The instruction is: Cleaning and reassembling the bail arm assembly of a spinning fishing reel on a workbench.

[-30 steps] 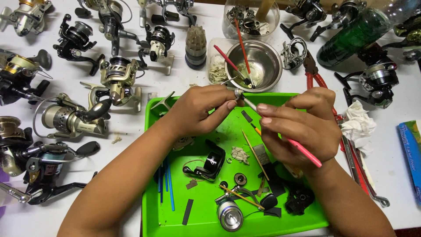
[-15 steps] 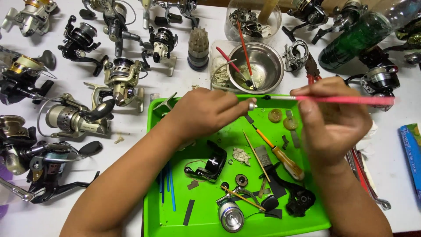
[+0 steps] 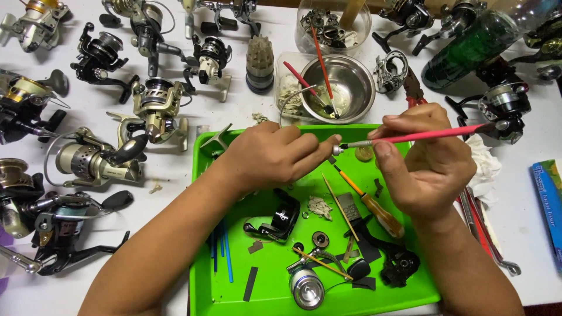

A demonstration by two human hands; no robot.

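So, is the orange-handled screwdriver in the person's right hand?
No, the right hand holds a pink brush; the orange-handled screwdriver lies on the green tray.

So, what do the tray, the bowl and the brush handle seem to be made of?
Tray: probably plastic, bright green, smooth with a soft sheen. Bowl: looks like polished steel, showing mirror-like reflections. Brush handle in the right hand: pink, glossy; painted wood or plastic, unclear.

I am seeing both hands hovering over the green tray (image 3: 202,292), whose floor is lying bare along its left side, while a screwdriver (image 3: 369,202), a silver spool (image 3: 306,287) and black reel parts (image 3: 398,263) are crowding its lower right. Fishing reels (image 3: 93,158) are packing the white table to the left, and a steel bowl (image 3: 351,82) and green bottle (image 3: 468,50) are blocking the far edge.
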